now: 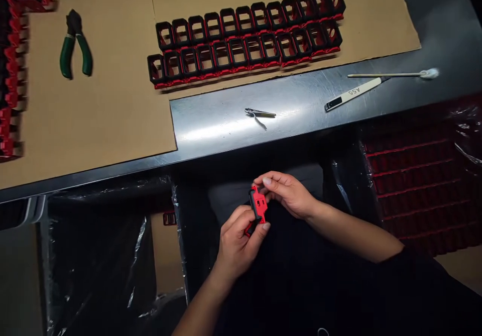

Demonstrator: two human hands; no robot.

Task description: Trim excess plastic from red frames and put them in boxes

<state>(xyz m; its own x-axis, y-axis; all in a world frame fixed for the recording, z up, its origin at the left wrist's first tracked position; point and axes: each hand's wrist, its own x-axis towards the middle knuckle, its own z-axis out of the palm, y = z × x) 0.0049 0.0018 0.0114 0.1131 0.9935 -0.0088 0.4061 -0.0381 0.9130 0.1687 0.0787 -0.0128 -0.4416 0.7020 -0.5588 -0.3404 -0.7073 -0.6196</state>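
My left hand (239, 238) is closed around a small red and black plastic part (260, 203), with the thumb at its lower end. The part is tilted, and its red face with small rectangular openings shows. At the upper end of the part, my right hand (289, 193) has its fingers curled against it, the thumb bent over. Some right fingertips are hidden behind the part. Both hands are above my dark-clothed lap, just in front of the metal table edge. Beyond them, a nail clipper (259, 113) with its lever swung out lies on the metal.
Two rows of red and black frames (244, 54) stand on cardboard (105, 120). Green-handled pliers (75, 44) lie left. A white-handled knife (354, 94) and cotton swab (391, 74) lie right. More red parts (422, 190) sit in a plastic-lined box at lower right.
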